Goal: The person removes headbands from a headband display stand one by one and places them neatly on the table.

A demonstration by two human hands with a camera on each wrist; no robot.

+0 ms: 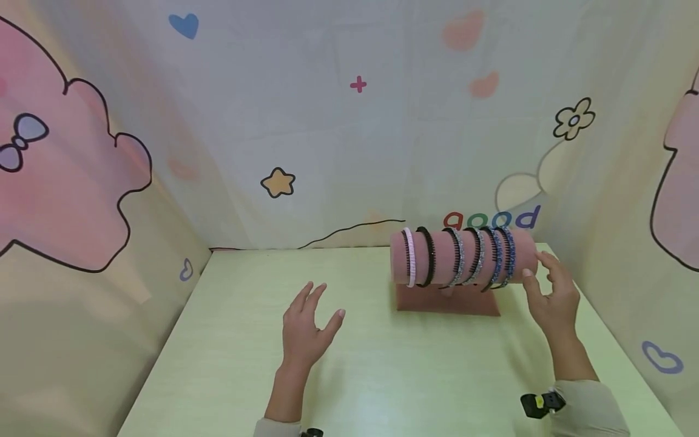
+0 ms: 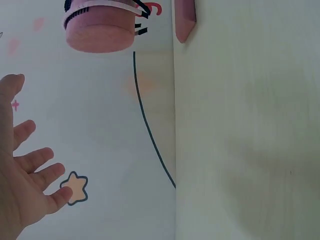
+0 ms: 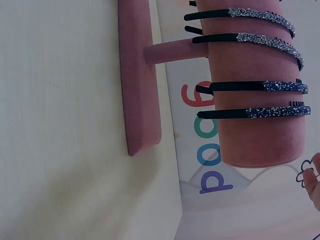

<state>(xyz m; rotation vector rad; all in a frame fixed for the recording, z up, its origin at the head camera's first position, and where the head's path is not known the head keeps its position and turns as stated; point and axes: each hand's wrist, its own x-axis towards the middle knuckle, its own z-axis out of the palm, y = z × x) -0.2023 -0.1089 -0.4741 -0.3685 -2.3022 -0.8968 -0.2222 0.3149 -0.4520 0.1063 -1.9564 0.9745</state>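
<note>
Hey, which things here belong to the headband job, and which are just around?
Job:
six headbands
pink stand holding them
right hand, near the stand's end
left hand, holding nothing

Just around:
table
patterned backdrop
black wrist gadget

Pink roll (image 1: 442, 258) on base (image 1: 448, 301), toward right of table (image 1: 382, 376). Six headbands (image 1: 460, 258) around roll: pale, black, two silvery, two blue. Right hand (image 1: 554, 300) by roll's right end; left hand (image 1: 306, 332) well apart.
</note>
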